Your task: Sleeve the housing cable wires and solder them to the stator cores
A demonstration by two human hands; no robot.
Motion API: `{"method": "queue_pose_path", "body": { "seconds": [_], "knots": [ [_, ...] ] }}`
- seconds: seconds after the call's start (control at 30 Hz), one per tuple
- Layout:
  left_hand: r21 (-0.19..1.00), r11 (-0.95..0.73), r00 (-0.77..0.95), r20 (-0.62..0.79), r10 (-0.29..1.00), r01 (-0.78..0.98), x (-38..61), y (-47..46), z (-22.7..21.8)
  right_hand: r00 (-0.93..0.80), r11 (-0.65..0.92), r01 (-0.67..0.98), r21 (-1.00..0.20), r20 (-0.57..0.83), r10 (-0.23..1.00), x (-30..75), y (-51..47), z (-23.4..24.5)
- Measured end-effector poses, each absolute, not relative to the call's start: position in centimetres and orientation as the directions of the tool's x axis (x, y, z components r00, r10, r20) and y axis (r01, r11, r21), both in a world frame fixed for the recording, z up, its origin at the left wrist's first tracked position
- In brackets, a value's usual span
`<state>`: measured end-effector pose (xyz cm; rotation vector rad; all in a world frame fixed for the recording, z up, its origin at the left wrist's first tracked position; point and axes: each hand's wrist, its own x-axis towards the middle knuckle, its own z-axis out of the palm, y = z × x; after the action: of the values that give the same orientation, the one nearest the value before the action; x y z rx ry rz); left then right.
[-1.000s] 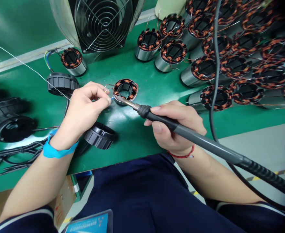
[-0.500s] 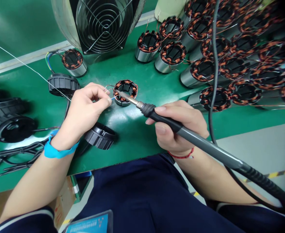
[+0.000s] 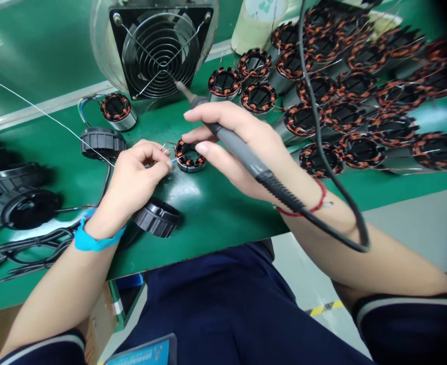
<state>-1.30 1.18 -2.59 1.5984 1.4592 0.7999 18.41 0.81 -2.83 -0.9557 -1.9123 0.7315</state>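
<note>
Soldering iron (image 3: pixel 242 150) raised away from stator (image 3: pixel 190 166), left fingers (image 3: pixel 159 171) still pinching wires (image 3: pixel 174 160)

The soldering iron's handle (image 3: pixel 241 151) looks matt plastic, the tabletop (image 3: pixel 227 220) glossy.

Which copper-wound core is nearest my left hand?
The core just right of your left hand; other cores stand farther away, by the fan or grouped rightward.

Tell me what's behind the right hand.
Behind the right hand is part of a copper-wound stator: its left side and near rim show, but the fingers cover its far right portion. Whatever the palm hides on the green bench can't be seen.
</note>
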Motion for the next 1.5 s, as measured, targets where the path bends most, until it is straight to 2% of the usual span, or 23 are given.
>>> {"method": "queue_pose_path", "body": {
  "seconds": [0.1,0.23,0.57,0.7,0.8,0.87,0.93,1.03,1.3,1.5],
  "knots": [
    [0.877,-0.005,0.137,-0.069,0.988,0.48,-1.3,1.1,-2.6,-0.302,0.587,0.298,-0.752,0.509,0.806,17.7,1.4,-4.6],
    [0.883,-0.03,0.163,-0.053,0.985,0.468,-1.4,1.1,-2.8,-0.249,0.618,0.357,-0.7,0.567,0.785,17.1,1.0,-6.8],
    [0.898,-0.026,0.18,-0.059,0.982,0.438,-1.5,1.1,-2.8,-0.268,0.636,0.371,-0.677,0.578,0.771,16.9,0.4,-7.2],
    [0.899,0.198,0.148,-0.274,0.95,0.391,-2.6,1.5,-1.9,-0.265,0.628,0.391,-0.672,0.572,0.777,17.0,0.9,-7.3],
    [0.835,0.316,0.298,-0.474,0.829,0.45,-3.9,2.0,-1.0,-0.377,0.633,0.417,-0.652,0.51,0.773,16.8,1.8,-7.3],
    [0.816,0.353,0.39,-0.541,0.745,0.458,-4.5,2.3,-0.6,-0.463,0.651,0.432,-0.624,0.465,0.754,16.8,2.2,-7.2],
    [0.83,0.383,0.389,-0.536,0.749,0.405,-4.9,2.5,-0.5,-0.491,0.659,0.444,-0.607,0.45,0.746,16.8,2.4,-7.1],
    [0.876,0.371,0.273,-0.456,0.847,0.309,-5.1,2.8,-0.8,-0.461,0.652,0.457,-0.605,0.465,0.755,17.2,2.1,-6.9],
    [0.869,0.302,0.136,-0.379,0.915,0.392,-3.0,2.3,-1.2,-0.445,0.695,0.384,-0.608,0.537,0.716,17.3,1.2,-7.0],
    [0.858,0.412,0.183,-0.478,0.859,0.308,-3.5,2.9,-1.5,-0.422,0.684,0.379,-0.623,0.541,0.727,17.5,1.4,-6.7]
  ]
}}
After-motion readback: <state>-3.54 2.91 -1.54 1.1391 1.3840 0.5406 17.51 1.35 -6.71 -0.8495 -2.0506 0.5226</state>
